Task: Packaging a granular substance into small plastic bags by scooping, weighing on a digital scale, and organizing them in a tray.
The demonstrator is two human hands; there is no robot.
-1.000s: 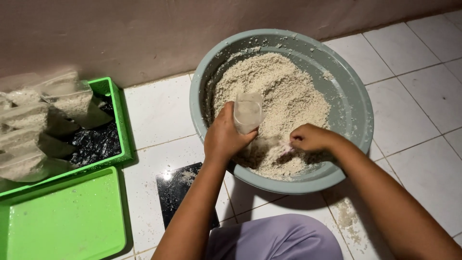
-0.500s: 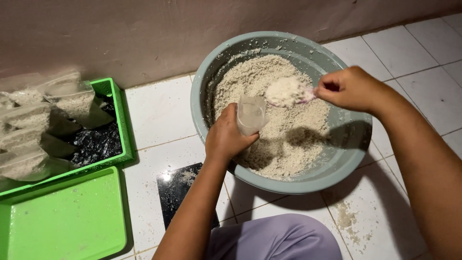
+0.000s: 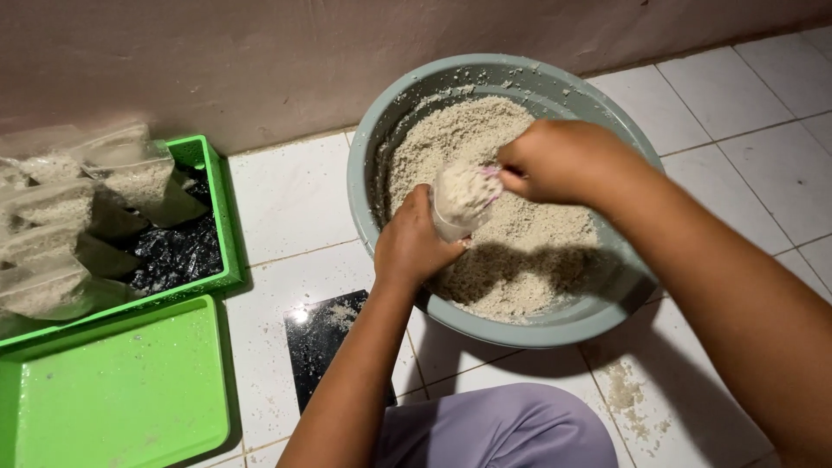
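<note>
A grey-green plastic basin (image 3: 381,139) on the white tiled floor holds a heap of pale coarse grain (image 3: 485,130). My left hand (image 3: 412,247) grips a small clear plastic bag (image 3: 459,199) upright over the grain, partly filled. My right hand (image 3: 563,160) is closed around a small pink scoop (image 3: 491,172), its tip at the bag's mouth and mostly hidden by my fingers. Grain sits at the top of the bag.
A green tray (image 3: 212,217) at the left holds several filled clear bags over black plastic. A flat green lid (image 3: 121,390) lies in front of it. A black flat scale (image 3: 321,342) lies by my left forearm. Spilled grain (image 3: 628,403) dots the tiles. A wall runs behind.
My right hand dug into the grain near the basin's front, lifted a heaped scoop, then moved left to the bag's mouth. The left hand kept the bag in place.
</note>
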